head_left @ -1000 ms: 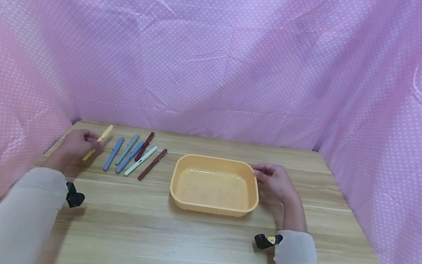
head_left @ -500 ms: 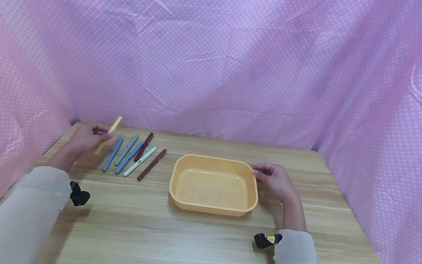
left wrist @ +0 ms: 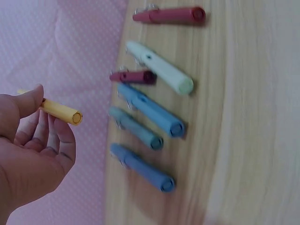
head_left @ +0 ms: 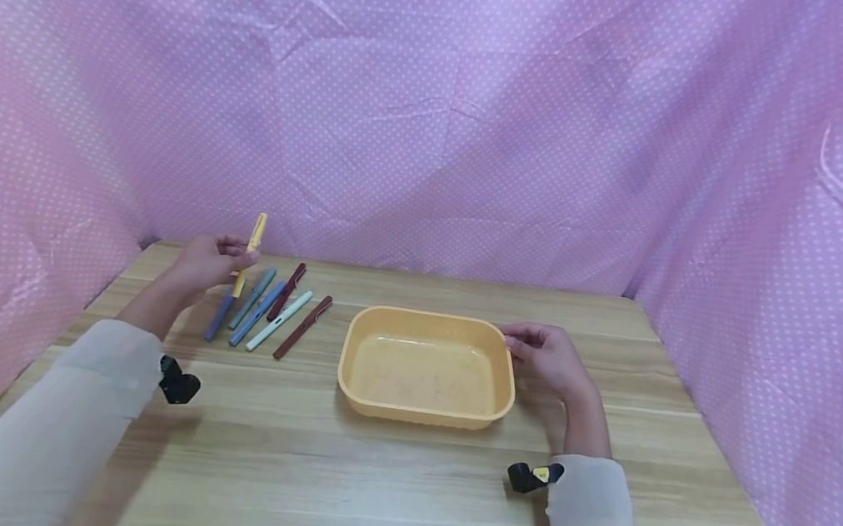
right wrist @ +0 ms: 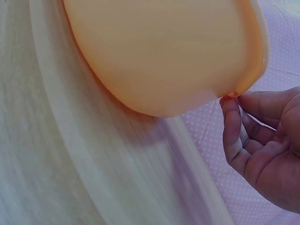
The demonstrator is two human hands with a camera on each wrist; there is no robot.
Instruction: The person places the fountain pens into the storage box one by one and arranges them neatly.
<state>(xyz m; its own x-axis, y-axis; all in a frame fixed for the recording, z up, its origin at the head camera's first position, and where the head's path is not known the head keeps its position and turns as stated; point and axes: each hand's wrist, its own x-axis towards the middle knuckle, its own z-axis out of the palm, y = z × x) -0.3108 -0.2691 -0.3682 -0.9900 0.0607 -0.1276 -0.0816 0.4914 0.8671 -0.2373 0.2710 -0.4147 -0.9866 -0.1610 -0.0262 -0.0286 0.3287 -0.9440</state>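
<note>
Yellow pen in left grip, its middle out of sight.

Worktop: light wood grain, rounded far corners. White-dotted pink-lilac cloth hangs behind and down both sides, creased. Diagonal shadow edge across the back stretch; right side shaded, paler sheen on near worktop.

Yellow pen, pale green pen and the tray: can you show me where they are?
Yellow pen (left wrist: 62,111), left wrist view: on its barrel.
Pale green pen (left wrist: 163,68), left wrist view: on its barrel.
Tray (head_left: 419,415), head view: on its near rim.
</note>
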